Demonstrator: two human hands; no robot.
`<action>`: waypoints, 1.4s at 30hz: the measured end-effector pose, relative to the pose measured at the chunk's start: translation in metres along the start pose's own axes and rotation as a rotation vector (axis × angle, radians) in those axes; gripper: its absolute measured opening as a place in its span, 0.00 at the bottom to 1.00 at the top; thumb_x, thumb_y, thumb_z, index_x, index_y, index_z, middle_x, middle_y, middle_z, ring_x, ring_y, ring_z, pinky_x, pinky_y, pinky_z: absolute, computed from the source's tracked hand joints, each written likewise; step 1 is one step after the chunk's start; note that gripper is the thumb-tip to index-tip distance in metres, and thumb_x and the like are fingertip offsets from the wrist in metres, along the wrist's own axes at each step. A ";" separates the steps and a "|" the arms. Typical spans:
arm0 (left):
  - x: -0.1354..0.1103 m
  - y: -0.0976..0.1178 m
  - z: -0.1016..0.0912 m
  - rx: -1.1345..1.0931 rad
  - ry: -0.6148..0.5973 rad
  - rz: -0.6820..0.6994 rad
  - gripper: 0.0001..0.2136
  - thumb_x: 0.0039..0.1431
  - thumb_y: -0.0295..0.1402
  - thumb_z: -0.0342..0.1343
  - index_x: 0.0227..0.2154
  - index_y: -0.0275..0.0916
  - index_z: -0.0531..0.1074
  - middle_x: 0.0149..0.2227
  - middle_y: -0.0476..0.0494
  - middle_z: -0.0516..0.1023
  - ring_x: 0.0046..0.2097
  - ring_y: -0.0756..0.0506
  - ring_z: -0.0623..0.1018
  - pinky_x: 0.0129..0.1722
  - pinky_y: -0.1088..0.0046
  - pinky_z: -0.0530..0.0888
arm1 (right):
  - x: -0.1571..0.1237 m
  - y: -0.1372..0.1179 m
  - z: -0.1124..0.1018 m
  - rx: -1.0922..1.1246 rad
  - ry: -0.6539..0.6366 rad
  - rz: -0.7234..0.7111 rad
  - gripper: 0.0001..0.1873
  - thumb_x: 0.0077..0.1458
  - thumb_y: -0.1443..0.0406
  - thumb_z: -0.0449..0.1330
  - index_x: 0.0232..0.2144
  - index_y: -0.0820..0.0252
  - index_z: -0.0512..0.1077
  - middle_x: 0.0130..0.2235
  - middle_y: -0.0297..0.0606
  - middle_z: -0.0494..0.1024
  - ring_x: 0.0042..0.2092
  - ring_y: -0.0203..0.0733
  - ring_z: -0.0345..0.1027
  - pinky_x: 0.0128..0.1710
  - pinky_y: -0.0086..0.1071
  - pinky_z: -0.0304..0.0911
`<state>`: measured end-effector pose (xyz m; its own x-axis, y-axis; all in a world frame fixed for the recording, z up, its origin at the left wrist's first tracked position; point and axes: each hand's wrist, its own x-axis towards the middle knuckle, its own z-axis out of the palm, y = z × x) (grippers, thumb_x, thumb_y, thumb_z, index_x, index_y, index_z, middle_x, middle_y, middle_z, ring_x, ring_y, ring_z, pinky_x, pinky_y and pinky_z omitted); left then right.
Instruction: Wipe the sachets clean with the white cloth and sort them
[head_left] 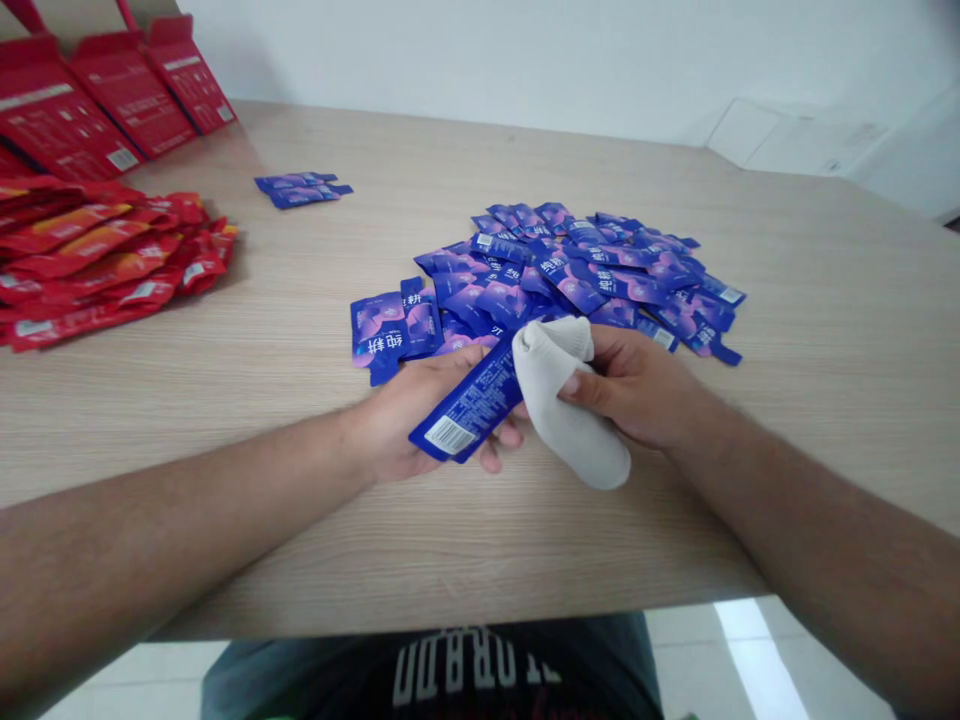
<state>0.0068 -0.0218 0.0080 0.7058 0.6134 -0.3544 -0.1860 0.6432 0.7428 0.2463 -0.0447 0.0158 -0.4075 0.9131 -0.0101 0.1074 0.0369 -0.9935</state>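
Note:
My left hand [397, 420] holds a slim blue packet [476, 405], tilted, with its printed back and barcode facing up. A white sock [566, 415] hangs from my right hand [649, 385], gripped between thumb and fingers. The sock's folded cuff covers the packet's upper right end; whether that end is inside the sock or behind it, I cannot tell. Some left fingers show below the packet. Just beyond both hands lies a loose pile of blue and purple packets [570, 285], several overlapping.
Red and orange packets [112, 255] are stacked at the left on the wooden table [315, 560]. Red boxes [135, 95] stand behind them. A small group of blue packets [304, 190] lies apart at the back left. A white wall [480, 60] borders the table's far edge.

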 end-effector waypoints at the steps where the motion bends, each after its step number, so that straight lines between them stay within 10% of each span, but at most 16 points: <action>1: 0.000 -0.001 0.002 0.008 0.045 0.068 0.11 0.67 0.39 0.56 0.44 0.36 0.73 0.34 0.40 0.80 0.31 0.44 0.81 0.28 0.68 0.81 | 0.000 -0.001 -0.003 -0.007 0.041 0.016 0.22 0.54 0.53 0.72 0.47 0.56 0.79 0.39 0.37 0.85 0.33 0.42 0.78 0.29 0.31 0.72; 6: 0.004 -0.008 0.002 0.041 0.113 0.250 0.06 0.68 0.33 0.56 0.36 0.36 0.70 0.32 0.46 0.76 0.33 0.51 0.77 0.37 0.75 0.77 | 0.004 -0.004 -0.010 -0.006 0.172 0.097 0.18 0.52 0.53 0.73 0.41 0.56 0.79 0.35 0.35 0.85 0.29 0.42 0.77 0.24 0.31 0.70; 13: 0.001 -0.010 -0.007 0.694 0.232 0.381 0.14 0.67 0.42 0.57 0.30 0.39 0.65 0.24 0.53 0.65 0.24 0.53 0.64 0.24 0.77 0.62 | 0.003 -0.007 -0.008 0.026 0.139 0.111 0.19 0.50 0.54 0.74 0.40 0.56 0.79 0.33 0.35 0.84 0.28 0.41 0.76 0.22 0.29 0.68; 21: -0.001 -0.005 -0.003 0.803 0.200 0.402 0.13 0.66 0.38 0.56 0.29 0.40 0.62 0.22 0.55 0.64 0.23 0.53 0.63 0.23 0.77 0.61 | 0.002 -0.006 -0.010 -0.061 0.097 0.104 0.20 0.54 0.52 0.71 0.45 0.55 0.79 0.35 0.35 0.84 0.30 0.43 0.77 0.25 0.32 0.70; 30: 0.000 -0.005 -0.004 0.817 0.167 0.384 0.11 0.64 0.36 0.57 0.28 0.39 0.64 0.23 0.54 0.65 0.24 0.53 0.64 0.24 0.77 0.61 | -0.004 -0.021 0.001 -1.004 0.384 -0.310 0.15 0.60 0.51 0.64 0.37 0.56 0.74 0.38 0.41 0.78 0.40 0.49 0.72 0.37 0.40 0.66; 36: 0.001 -0.005 -0.012 0.899 0.195 0.401 0.08 0.61 0.34 0.59 0.29 0.39 0.67 0.25 0.52 0.70 0.26 0.52 0.67 0.24 0.77 0.61 | -0.008 -0.018 0.011 -1.107 -0.012 -0.387 0.11 0.63 0.57 0.62 0.33 0.57 0.69 0.37 0.38 0.74 0.40 0.44 0.69 0.40 0.36 0.64; 42: 0.002 -0.005 -0.012 0.847 0.159 0.369 0.08 0.63 0.37 0.58 0.32 0.38 0.69 0.28 0.51 0.72 0.28 0.51 0.69 0.27 0.76 0.66 | -0.005 -0.018 0.005 -1.131 0.263 -0.390 0.12 0.64 0.55 0.61 0.35 0.57 0.69 0.39 0.41 0.74 0.43 0.48 0.69 0.42 0.38 0.64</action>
<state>0.0010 -0.0180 -0.0032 0.5883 0.8076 -0.0413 0.2245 -0.1141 0.9678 0.2418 -0.0525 0.0333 -0.4068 0.8114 0.4197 0.7997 0.5384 -0.2657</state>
